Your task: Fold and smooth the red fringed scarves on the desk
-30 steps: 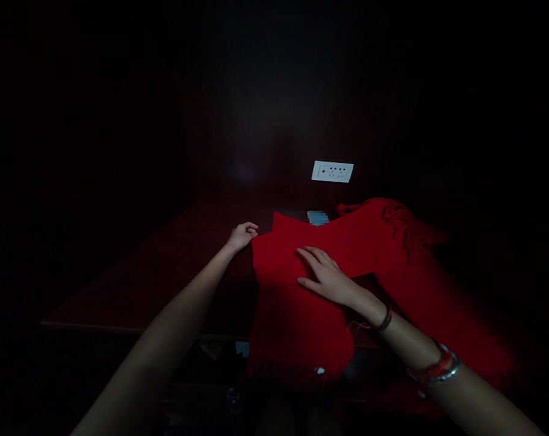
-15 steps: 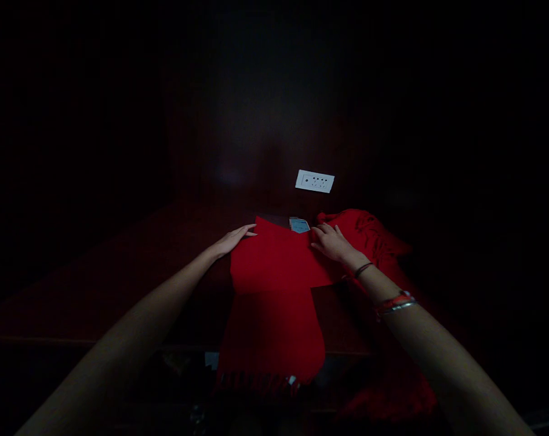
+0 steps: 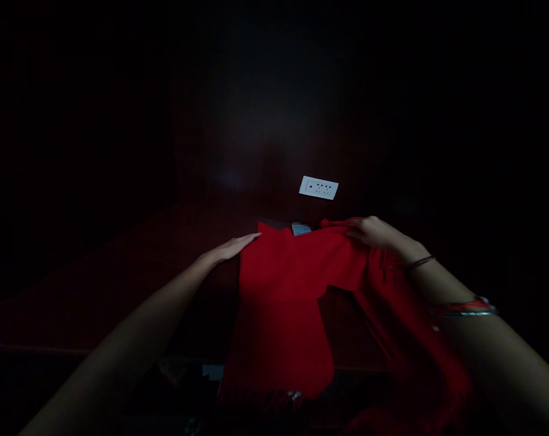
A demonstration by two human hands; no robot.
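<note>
A red fringed scarf (image 3: 281, 327) lies over a dark tabletop, its fringed end hanging past the front edge. My left hand (image 3: 232, 248) rests with straight fingers against the scarf's left edge, near a pointed corner. My right hand (image 3: 372, 232) has its fingers bent over the scarf's upper right part and grips the cloth there; its fingertips are partly hidden. More red cloth bunches beneath my right forearm and drops over the front edge. A small bluish item (image 3: 301, 229) shows just behind the scarf, too small to name.
A white wall socket (image 3: 319, 188) sits on the dark back panel. The dark tabletop (image 3: 97, 284) stretches to the left. Below its front edge, a pale item (image 3: 213, 371) is dimly visible. Both sides are in deep shadow.
My right hand has moved right, drawing the scarf's upper part out sideways over the bunched cloth. My left hand stays at the left edge. Less of the bluish item shows.
</note>
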